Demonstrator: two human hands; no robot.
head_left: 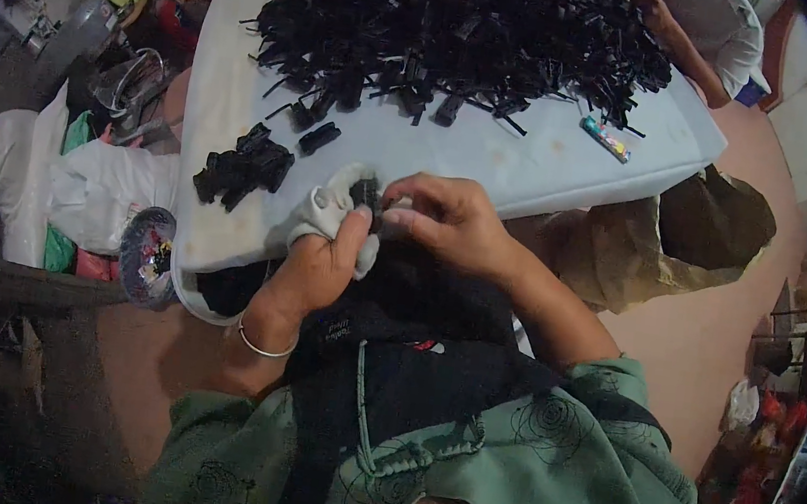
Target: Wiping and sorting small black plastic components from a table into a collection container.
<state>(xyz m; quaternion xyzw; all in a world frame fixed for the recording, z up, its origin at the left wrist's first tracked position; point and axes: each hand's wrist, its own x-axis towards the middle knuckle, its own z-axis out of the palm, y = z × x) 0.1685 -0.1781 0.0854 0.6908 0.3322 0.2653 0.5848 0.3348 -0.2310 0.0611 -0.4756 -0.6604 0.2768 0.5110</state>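
Work looks midway: at the white table's (496, 153) near edge the left hand (316, 267) grips cloth (325, 210) and a black piece (367, 199), the right hand (458, 220) perhaps pinching it, with a smaller pile (245, 167) on the table's left and a big heap (461, 32) across its far side.

We log 1 brown sack (613, 268) on the pinkish floor (669, 345), white bags (112, 201) left, 1 bowl (130, 254) beside them, 1 slim multicoloured packet (605, 139).
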